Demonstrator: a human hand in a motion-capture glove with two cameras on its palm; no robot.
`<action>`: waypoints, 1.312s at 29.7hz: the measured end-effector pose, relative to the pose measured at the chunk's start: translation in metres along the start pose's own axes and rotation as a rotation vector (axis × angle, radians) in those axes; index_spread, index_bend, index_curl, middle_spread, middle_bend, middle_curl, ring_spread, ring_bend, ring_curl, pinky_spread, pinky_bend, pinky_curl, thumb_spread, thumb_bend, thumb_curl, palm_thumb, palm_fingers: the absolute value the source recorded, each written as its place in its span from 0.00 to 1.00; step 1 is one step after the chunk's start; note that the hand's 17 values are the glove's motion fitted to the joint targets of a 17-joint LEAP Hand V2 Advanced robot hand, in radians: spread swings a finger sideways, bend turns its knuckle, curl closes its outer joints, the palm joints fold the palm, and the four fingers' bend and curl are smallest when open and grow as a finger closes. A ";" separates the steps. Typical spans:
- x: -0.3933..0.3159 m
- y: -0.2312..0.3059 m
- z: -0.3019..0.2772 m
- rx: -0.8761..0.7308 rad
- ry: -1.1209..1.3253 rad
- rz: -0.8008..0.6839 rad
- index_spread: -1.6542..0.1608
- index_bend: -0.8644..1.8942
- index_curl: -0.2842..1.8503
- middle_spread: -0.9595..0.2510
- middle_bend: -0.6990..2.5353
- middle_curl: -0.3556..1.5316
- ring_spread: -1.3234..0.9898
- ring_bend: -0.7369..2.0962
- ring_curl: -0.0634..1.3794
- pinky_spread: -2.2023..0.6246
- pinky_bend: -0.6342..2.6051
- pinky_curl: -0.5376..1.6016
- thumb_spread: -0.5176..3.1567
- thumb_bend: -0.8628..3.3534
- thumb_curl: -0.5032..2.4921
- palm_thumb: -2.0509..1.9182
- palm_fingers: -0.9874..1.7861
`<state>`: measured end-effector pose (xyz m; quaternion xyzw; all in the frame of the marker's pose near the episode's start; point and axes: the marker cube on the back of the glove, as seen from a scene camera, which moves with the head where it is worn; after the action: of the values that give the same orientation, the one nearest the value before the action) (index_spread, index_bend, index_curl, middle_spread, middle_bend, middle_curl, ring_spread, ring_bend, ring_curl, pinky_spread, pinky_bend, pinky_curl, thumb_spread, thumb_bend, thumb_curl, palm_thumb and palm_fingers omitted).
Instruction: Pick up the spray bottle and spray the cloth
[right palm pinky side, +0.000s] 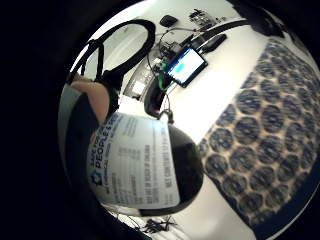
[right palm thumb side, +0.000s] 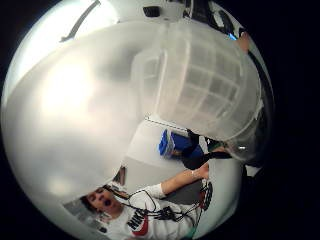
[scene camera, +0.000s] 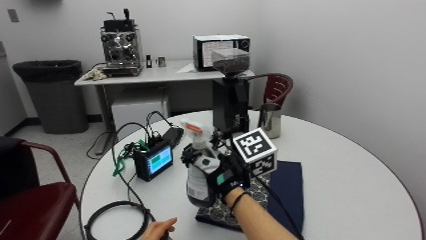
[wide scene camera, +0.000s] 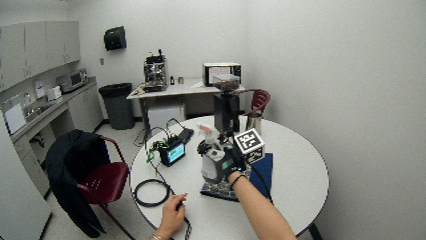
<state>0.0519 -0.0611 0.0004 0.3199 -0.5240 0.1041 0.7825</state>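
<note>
Black-gloved right hand (scene camera: 223, 181) grips spray bottle (scene camera: 197, 172)

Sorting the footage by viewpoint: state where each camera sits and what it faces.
Little finger side palm view: at the palm, facing the spray bottle label, patterned cloth beyond.
Thumb side palm view: against the bottle's translucent top; a bare arm shows.
Outside view: above the person, facing the gloved right hand in a grip on the bottle.
Wide outside view: same, further back.
All share the bottle.
</note>
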 end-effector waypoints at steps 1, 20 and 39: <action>0.006 0.001 0.008 0.000 -0.009 -0.006 0.78 0.37 0.31 0.72 0.34 0.42 0.53 0.44 0.31 0.78 0.27 0.41 0.42 0.20 0.33 0.73 0.76; 0.060 0.023 0.052 0.000 -0.080 0.019 0.78 0.37 0.31 0.71 0.33 0.42 0.52 0.43 0.31 0.78 0.25 0.41 0.42 0.20 0.32 0.74 0.77; 0.063 0.113 -0.088 -0.063 0.114 0.065 0.73 0.34 0.25 0.72 0.32 0.41 0.54 0.40 0.30 0.82 0.28 0.42 0.42 0.20 0.30 0.72 0.64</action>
<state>0.0892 0.0694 0.0786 0.2715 -0.4916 0.1312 0.8170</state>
